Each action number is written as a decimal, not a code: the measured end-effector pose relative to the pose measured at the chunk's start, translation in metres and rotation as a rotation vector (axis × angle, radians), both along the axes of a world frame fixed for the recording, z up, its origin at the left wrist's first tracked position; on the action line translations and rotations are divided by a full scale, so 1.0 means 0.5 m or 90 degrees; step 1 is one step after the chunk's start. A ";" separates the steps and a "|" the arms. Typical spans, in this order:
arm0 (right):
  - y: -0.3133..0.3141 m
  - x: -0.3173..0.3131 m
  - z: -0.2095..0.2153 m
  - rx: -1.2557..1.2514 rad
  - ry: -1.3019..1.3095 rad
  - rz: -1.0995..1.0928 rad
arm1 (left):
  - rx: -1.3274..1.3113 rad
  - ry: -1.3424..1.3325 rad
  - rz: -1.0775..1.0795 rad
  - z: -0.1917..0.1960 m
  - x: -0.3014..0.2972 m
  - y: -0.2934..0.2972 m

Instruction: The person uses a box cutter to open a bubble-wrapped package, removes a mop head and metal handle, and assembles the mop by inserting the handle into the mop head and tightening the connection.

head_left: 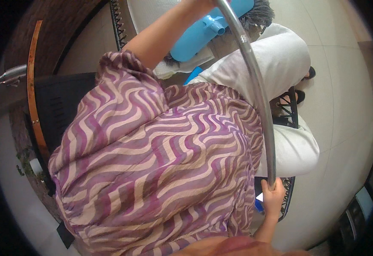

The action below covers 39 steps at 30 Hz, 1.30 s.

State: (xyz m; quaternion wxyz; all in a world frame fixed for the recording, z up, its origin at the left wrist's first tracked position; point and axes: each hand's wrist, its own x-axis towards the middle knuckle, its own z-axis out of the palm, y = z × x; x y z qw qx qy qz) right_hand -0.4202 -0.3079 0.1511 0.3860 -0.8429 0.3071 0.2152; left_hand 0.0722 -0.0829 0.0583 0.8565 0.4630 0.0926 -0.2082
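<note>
A long shiny metal pole (254, 77) runs from the top edge down past my lap, looking bowed in this view. My right hand (273, 198) is closed round its lower end. My left hand (201, 5) meets the pole at the top edge, where most of the fingers are cut off; it appears to grip it. Just below the left hand lies a light blue mop head (195, 39) with a short round socket and a grey fringe (257, 13). It is partly hidden behind my forearm and the pole.
My white-trousered legs (276, 55) extend to the right over a pale tiled floor (336, 106). Whitish bubble-wrap-like sheeting (148, 15) lies under the mop head. Black lattice metalwork (289, 112) shows by my legs. A black chair back (67, 102) with a wooden strip (33, 85) is behind me.
</note>
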 end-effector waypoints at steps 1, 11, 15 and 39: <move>0.004 0.015 0.004 0.008 -0.029 -0.016 | 0.136 -0.127 -0.067 -0.006 -0.036 0.001; 0.016 0.222 -0.047 -0.056 -0.286 0.130 | 0.932 -0.481 -0.913 -0.105 -0.358 0.161; 0.031 0.266 -0.052 -0.146 -0.261 0.182 | 0.918 -0.516 -0.884 -0.135 -0.334 0.159; 0.096 0.118 -0.011 0.202 -0.554 -0.364 | -0.044 -0.341 -0.815 0.150 -0.472 -0.245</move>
